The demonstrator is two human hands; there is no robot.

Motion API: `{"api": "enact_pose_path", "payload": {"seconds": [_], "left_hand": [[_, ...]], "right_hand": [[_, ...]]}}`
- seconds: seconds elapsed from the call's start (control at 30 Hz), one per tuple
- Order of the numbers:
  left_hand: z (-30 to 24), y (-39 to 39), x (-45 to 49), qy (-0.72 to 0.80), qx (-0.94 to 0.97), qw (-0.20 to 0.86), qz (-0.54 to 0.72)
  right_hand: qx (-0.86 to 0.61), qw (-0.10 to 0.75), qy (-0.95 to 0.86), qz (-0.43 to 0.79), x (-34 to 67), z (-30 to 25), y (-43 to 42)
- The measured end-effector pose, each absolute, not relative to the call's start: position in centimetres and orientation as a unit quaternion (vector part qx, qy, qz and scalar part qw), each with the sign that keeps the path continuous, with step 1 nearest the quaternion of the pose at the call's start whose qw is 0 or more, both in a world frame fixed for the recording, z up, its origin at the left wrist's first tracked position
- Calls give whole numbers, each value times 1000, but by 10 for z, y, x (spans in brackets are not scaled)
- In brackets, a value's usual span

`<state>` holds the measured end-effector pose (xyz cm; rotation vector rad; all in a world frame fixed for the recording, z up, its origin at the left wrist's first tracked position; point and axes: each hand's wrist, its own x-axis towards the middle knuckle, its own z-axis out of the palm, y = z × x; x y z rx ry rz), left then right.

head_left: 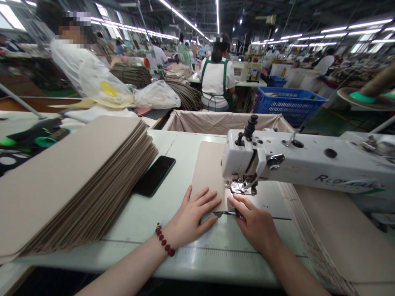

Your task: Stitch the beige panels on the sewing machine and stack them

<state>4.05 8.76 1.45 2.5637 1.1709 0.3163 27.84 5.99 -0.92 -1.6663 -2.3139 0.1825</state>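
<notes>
A beige fabric piece (207,168) lies flat on the sewing table (173,164), running under the presser foot (242,187) of a white sewing machine (308,162). My left hand (193,216) rests flat on the piece's near end, fingers spread; a dark red bead bracelet sits on its wrist. My right hand (254,224) is just below the presser foot, fingers curled and pinched on a small dark tool at the fabric's edge; I cannot make out what the tool is.
A tall stack of beige pieces (70,181) fills the left of the table, a black phone (154,175) beside it. More stacked pieces (336,234) lie at right. A lined bin (222,121) stands behind the table. A blue crate (288,102) and several workers are farther back.
</notes>
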Motion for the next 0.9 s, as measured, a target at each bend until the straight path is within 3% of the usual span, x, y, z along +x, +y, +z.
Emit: {"api": "enact_pose_path", "payload": {"seconds": [0.9], "left_hand": [[1, 115, 52, 405, 900, 112, 115]], "right_hand": [[-568, 152, -806, 68, 281, -14, 60]]}}
